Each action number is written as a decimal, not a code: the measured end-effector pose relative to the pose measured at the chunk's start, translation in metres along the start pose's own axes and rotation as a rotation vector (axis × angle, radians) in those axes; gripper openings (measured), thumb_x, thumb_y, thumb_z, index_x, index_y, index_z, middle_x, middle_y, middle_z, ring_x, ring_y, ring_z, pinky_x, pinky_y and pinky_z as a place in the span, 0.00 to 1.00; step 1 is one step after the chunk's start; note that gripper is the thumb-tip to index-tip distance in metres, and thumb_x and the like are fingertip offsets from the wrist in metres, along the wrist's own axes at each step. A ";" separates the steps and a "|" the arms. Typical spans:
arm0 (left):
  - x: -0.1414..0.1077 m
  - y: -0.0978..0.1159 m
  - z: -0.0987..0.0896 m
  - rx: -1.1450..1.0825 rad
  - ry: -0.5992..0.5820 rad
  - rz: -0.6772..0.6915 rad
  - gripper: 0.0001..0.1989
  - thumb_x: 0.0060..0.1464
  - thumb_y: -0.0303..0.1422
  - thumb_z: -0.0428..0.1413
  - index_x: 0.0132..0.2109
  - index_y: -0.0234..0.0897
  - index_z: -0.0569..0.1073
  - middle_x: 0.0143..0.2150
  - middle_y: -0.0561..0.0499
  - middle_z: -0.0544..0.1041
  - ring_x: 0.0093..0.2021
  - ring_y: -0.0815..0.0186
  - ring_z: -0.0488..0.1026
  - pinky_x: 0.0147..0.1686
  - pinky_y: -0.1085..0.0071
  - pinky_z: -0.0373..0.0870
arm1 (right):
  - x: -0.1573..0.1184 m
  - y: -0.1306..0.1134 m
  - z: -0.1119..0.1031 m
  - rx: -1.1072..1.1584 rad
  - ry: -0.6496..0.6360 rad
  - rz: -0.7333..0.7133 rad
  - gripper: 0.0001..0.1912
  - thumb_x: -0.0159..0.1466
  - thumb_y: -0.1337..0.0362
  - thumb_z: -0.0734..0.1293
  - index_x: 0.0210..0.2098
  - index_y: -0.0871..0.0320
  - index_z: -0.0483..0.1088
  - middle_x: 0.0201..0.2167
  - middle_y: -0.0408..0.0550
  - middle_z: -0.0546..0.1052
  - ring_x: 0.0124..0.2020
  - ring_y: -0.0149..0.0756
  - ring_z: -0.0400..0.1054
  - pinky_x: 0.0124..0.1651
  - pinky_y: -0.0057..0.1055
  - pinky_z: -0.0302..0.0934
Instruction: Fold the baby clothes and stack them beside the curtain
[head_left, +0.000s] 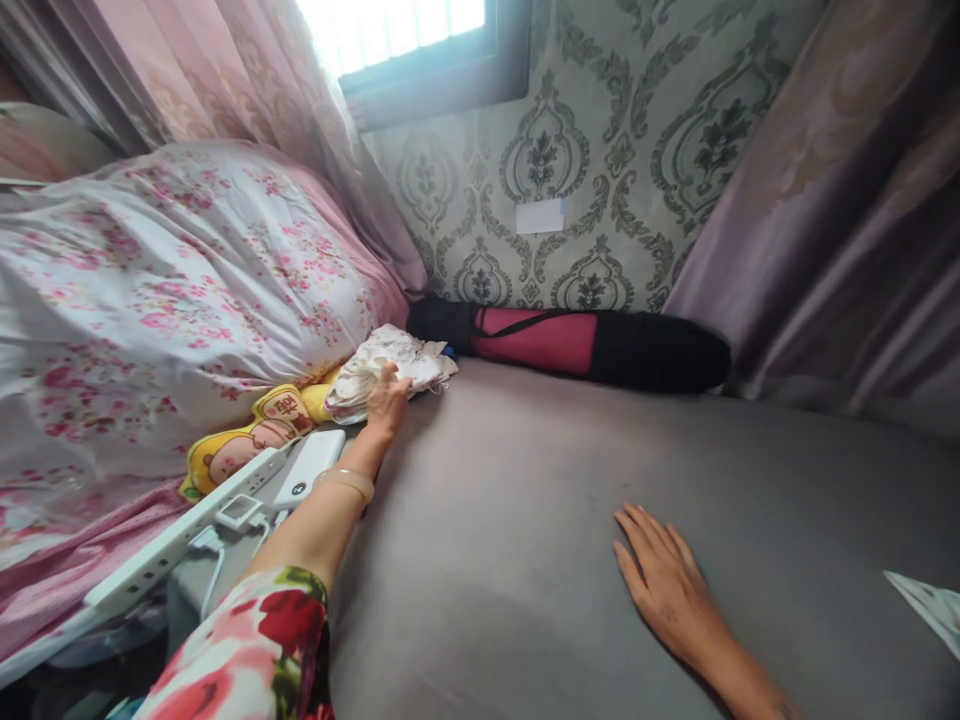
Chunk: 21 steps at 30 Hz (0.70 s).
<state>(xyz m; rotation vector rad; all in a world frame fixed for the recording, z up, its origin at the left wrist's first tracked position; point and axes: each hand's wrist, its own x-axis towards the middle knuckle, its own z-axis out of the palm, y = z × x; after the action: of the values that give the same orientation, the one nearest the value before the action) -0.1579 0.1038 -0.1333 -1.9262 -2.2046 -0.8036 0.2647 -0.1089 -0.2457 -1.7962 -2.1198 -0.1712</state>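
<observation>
My left hand reaches forward onto a crumpled white cloth with a small print, its fingers bent into the fabric. Folded clothing or bedding, I cannot tell which. Just left of that cloth lies a yellow plush toy with a cartoon face. My right hand rests palm down on the grey sheet, fingers stretched out, holding nothing.
A long black and pink bag lies along the wall. By my left forearm are a white power bank, a power strip and a plugged-in charger. Floral bedding is heaped at left; a paper corner shows at right.
</observation>
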 end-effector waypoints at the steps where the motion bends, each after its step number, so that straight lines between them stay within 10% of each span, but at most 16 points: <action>1: -0.004 0.001 0.004 0.055 0.013 0.053 0.15 0.58 0.26 0.46 0.45 0.39 0.75 0.59 0.41 0.63 0.55 0.52 0.65 0.46 0.62 0.67 | 0.000 0.000 0.000 0.002 0.000 0.001 0.27 0.69 0.55 0.51 0.59 0.61 0.65 0.61 0.54 0.66 0.64 0.45 0.56 0.66 0.50 0.47; 11: -0.009 -0.021 0.009 -0.139 0.083 -0.465 0.17 0.55 0.29 0.48 0.48 0.32 0.76 0.42 0.33 0.77 0.46 0.46 0.73 0.43 0.57 0.66 | 0.001 -0.003 -0.003 0.028 0.002 0.007 0.27 0.69 0.55 0.50 0.59 0.62 0.65 0.61 0.56 0.67 0.63 0.47 0.57 0.65 0.52 0.48; 21: 0.050 -0.004 -0.038 -0.395 0.426 -0.342 0.14 0.51 0.25 0.48 0.42 0.34 0.74 0.40 0.44 0.77 0.43 0.59 0.73 0.47 0.64 0.68 | 0.000 -0.004 -0.004 0.024 0.005 0.006 0.26 0.69 0.56 0.51 0.59 0.61 0.66 0.61 0.55 0.67 0.63 0.47 0.57 0.65 0.52 0.49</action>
<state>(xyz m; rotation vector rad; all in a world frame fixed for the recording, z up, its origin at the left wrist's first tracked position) -0.1806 0.1304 -0.0813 -1.3267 -2.2392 -1.6340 0.2616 -0.1107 -0.2410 -1.7859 -2.1044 -0.1475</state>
